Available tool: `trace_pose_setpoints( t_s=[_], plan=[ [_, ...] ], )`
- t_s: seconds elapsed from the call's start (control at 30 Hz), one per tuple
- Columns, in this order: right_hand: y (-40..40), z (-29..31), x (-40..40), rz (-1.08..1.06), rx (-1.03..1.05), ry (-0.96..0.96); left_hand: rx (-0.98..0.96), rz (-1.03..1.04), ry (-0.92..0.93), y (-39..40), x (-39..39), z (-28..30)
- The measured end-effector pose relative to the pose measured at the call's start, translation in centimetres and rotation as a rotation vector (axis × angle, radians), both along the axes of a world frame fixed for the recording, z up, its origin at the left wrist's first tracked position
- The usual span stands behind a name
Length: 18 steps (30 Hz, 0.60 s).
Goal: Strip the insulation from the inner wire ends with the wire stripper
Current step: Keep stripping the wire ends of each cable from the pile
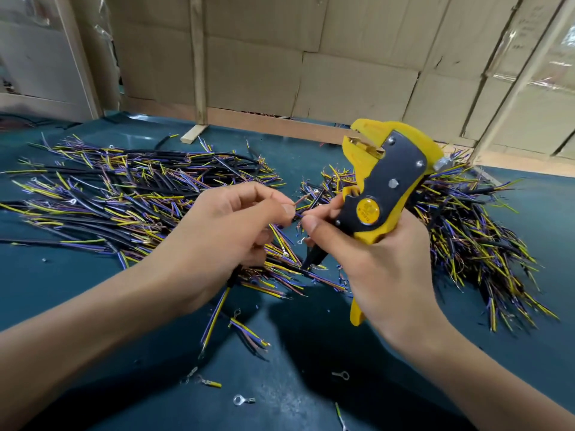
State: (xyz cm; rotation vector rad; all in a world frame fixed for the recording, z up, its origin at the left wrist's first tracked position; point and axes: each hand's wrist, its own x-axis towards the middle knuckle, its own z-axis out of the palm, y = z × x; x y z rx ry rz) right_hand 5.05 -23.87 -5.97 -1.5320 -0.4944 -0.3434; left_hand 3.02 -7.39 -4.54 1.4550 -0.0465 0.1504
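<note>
Fingers: left hand (224,234) pinches one thin wire (297,208) between thumb and forefinger; right hand (382,269) curls round the wire stripper (384,185), thumb touching that wire.
Stripper: one, yellow and dark grey, head tilted up above the right-hand pile; writing on its round yellow badge unreadable.
Wire piles: two on the green mat (93,281), left pile (124,194), right pile (466,231).
Loose ring terminals: two in the foreground, near ring terminal (243,400), far ring terminal (341,375).

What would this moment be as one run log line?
left hand: pinches wire | right hand: holds wire stripper, thumb at wire | stripper head: up, off wire | wire piles: both sides
</note>
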Motion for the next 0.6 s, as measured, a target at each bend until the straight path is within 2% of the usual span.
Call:
trace_pose_setpoints(
  t_s=[0.13,0.2,0.27,0.43,0.53,0.6],
  plan=[
    [0.2,0.3,-0.8,-0.042,0.022,0.016,0.306,0.098,-0.279,0.0,-0.4,-0.3],
    [0.3,0.5,-1.1,-0.056,0.054,0.033,0.349,0.126,-0.353,-0.2,-0.6,-0.4],
    [0.4,0.5,-1.3,-0.047,0.066,0.035,0.300,0.129,-0.356,-0.4,-0.6,-0.4],
    [0.9,-0.1,-1.5,0.010,0.079,0.021,0.021,0.053,-0.239,-0.5,-0.3,-0.7],
    [1.0,-0.3,-1.5,0.054,0.094,0.041,-0.010,0.019,-0.248,-0.4,-0.1,-1.1],
    [0.8,-0.1,-1.3,0.148,0.180,0.137,-0.042,0.021,-0.302,-0.2,-0.1,-0.9]
  ],
)
